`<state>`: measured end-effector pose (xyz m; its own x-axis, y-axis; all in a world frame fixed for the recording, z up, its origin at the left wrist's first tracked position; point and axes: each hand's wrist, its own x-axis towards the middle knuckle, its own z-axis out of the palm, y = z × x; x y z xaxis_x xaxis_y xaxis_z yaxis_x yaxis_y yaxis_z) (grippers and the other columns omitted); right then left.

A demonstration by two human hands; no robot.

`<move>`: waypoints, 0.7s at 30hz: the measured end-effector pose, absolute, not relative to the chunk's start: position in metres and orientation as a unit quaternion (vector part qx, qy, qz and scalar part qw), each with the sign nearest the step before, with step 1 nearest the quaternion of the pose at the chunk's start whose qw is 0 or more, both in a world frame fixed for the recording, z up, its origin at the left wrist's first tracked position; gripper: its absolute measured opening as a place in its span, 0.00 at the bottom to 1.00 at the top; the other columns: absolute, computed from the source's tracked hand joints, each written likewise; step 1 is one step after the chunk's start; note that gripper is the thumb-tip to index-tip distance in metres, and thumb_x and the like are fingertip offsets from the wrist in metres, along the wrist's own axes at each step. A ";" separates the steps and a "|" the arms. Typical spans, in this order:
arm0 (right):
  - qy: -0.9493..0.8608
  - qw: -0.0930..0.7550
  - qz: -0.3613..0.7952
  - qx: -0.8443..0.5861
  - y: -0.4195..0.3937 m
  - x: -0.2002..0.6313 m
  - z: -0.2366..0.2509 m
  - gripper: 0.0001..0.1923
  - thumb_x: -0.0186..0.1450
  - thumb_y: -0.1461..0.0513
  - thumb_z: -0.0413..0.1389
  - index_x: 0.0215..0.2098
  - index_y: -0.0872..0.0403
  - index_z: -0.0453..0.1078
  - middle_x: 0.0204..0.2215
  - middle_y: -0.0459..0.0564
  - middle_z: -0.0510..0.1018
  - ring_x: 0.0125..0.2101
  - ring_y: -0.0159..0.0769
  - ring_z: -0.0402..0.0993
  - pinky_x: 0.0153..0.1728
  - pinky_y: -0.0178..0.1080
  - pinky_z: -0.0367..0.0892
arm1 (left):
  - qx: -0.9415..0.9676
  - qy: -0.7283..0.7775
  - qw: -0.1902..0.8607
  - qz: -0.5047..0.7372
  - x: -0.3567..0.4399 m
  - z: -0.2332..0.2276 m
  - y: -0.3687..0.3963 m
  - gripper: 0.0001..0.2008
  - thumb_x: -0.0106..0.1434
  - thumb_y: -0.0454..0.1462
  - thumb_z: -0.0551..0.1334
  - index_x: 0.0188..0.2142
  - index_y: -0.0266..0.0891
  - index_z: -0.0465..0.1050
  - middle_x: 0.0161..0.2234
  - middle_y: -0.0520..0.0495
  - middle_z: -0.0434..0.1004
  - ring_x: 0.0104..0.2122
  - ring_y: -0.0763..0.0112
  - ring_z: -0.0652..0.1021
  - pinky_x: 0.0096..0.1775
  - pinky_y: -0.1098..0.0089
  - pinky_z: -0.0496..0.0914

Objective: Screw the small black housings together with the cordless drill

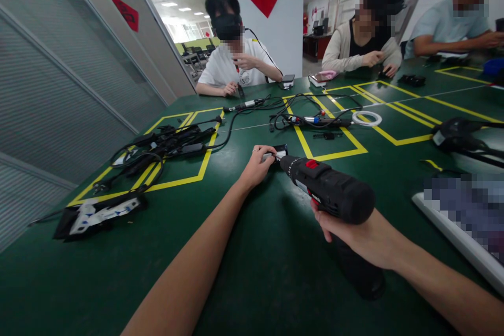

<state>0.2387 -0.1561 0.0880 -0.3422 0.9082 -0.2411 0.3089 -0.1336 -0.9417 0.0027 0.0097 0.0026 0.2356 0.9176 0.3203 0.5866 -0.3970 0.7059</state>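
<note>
Drill (328,193) sits low over the green counter (275,273), near its middle, gripped by the right hand (354,239), whose fingers are wrapped around the handle under the black body. Its long axis runs from lower right to upper left, with the chuck pointing up-left toward the left hand (258,165). That left hand pinches a small black part (279,151) with a white label, pressing it against the counter; the drill tip meets or nearly meets this part, and I cannot tell whether they touch.

A likely risk, as I judge it: the left fingertips lie right beside the chuck, so a slip of the bit off the small part could catch them. The part is light and only pinched, so torque could spin it out of the grip. A tilted drill could also skid across the counter.

A cable pile (169,144) lies well apart to the left, and a white ring (367,118) further off. 3 other people sit at the far side, busy with their own things.
</note>
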 end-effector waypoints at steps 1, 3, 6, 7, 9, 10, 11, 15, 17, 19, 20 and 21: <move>-0.602 0.268 0.557 -0.505 -0.157 0.238 0.089 0.07 0.62 0.61 0.55 0.38 0.53 0.65 0.27 0.43 0.70 0.26 0.33 0.69 0.31 0.38 0.66 | 0.752 0.500 0.228 0.364 0.003 0.002 0.010 0.10 0.62 0.36 0.54 0.41 0.42 0.70 0.44 0.47 0.64 0.49 0.67 0.68 0.54 0.65 0.61; -0.605 0.260 0.554 -0.509 -0.157 0.238 0.092 0.07 0.62 0.61 0.55 0.39 0.53 0.65 0.27 0.43 0.70 0.26 0.33 0.69 0.32 0.39 0.66 | 0.752 0.499 0.227 0.365 0.003 0.003 0.010 0.10 0.62 0.36 0.54 0.41 0.42 0.70 0.44 0.47 0.64 0.48 0.67 0.68 0.54 0.65 0.61; -0.608 0.247 0.540 -0.527 -0.157 0.237 0.094 0.08 0.62 0.61 0.55 0.40 0.53 0.65 0.25 0.43 0.70 0.26 0.34 0.69 0.33 0.39 0.66 | 0.754 0.497 0.227 0.364 0.003 0.004 0.010 0.10 0.62 0.36 0.54 0.41 0.42 0.70 0.44 0.47 0.64 0.48 0.67 0.67 0.54 0.65 0.61; -0.608 0.244 0.537 -0.531 -0.156 0.237 0.095 0.09 0.62 0.61 0.54 0.40 0.53 0.65 0.25 0.43 0.70 0.26 0.34 0.69 0.33 0.40 0.66 | 0.755 0.497 0.228 0.363 0.003 0.005 0.009 0.10 0.62 0.36 0.54 0.41 0.42 0.70 0.44 0.47 0.64 0.48 0.67 0.67 0.54 0.65 0.61; -0.610 0.240 0.536 -0.532 -0.155 0.237 0.095 0.09 0.62 0.61 0.54 0.41 0.53 0.65 0.24 0.43 0.70 0.26 0.35 0.69 0.32 0.39 0.66 | 0.755 0.497 0.228 0.362 0.003 0.005 0.009 0.10 0.62 0.35 0.53 0.41 0.41 0.70 0.44 0.47 0.64 0.48 0.68 0.68 0.54 0.65 0.61; -0.610 0.238 0.537 -0.532 -0.155 0.238 0.096 0.09 0.62 0.60 0.54 0.41 0.53 0.65 0.24 0.43 0.70 0.26 0.35 0.69 0.32 0.39 0.66 | 0.754 0.498 0.228 0.362 0.003 0.006 0.008 0.10 0.62 0.35 0.53 0.41 0.41 0.70 0.43 0.47 0.64 0.48 0.68 0.68 0.54 0.66 0.61; -0.610 0.239 0.538 -0.531 -0.155 0.238 0.096 0.09 0.62 0.60 0.55 0.40 0.53 0.65 0.24 0.43 0.71 0.26 0.35 0.69 0.33 0.39 0.66 | 0.754 0.499 0.228 0.361 0.003 0.006 0.008 0.10 0.62 0.35 0.53 0.41 0.41 0.70 0.43 0.47 0.64 0.48 0.68 0.68 0.54 0.66 0.61; -0.607 0.249 0.544 -0.523 -0.156 0.237 0.094 0.07 0.61 0.61 0.55 0.38 0.53 0.65 0.23 0.42 0.70 0.27 0.34 0.69 0.33 0.39 0.66 | 0.752 0.502 0.225 0.363 0.004 0.004 0.009 0.10 0.62 0.35 0.53 0.41 0.42 0.71 0.44 0.47 0.65 0.49 0.67 0.68 0.54 0.66 0.62; -0.603 0.254 0.545 -0.524 -0.156 0.237 0.092 0.06 0.61 0.62 0.54 0.38 0.53 0.64 0.23 0.42 0.70 0.26 0.34 0.69 0.33 0.39 0.65 | 0.753 0.499 0.225 0.366 0.003 0.003 0.010 0.10 0.61 0.35 0.53 0.41 0.42 0.71 0.44 0.47 0.65 0.49 0.67 0.68 0.54 0.66 0.62; -0.606 0.254 0.542 -0.524 -0.156 0.237 0.090 0.06 0.61 0.61 0.55 0.37 0.53 0.64 0.23 0.42 0.70 0.26 0.34 0.69 0.32 0.39 0.65 | 0.753 0.497 0.226 0.367 0.003 0.002 0.010 0.10 0.61 0.35 0.53 0.40 0.42 0.71 0.44 0.47 0.65 0.49 0.68 0.68 0.54 0.65 0.62; -0.609 0.253 0.539 -0.523 -0.155 0.237 0.089 0.06 0.61 0.61 0.55 0.37 0.53 0.64 0.23 0.42 0.70 0.26 0.34 0.69 0.32 0.39 0.65 | 0.753 0.496 0.227 0.368 0.003 0.002 0.010 0.10 0.62 0.35 0.53 0.41 0.42 0.70 0.44 0.47 0.65 0.49 0.68 0.68 0.54 0.65 0.62; -0.612 0.252 0.538 -0.522 -0.155 0.238 0.088 0.07 0.61 0.61 0.55 0.38 0.52 0.64 0.23 0.42 0.71 0.26 0.34 0.69 0.32 0.39 0.65 | 0.753 0.495 0.227 0.369 0.003 0.002 0.011 0.10 0.62 0.35 0.53 0.41 0.42 0.70 0.44 0.47 0.65 0.49 0.68 0.68 0.54 0.65 0.62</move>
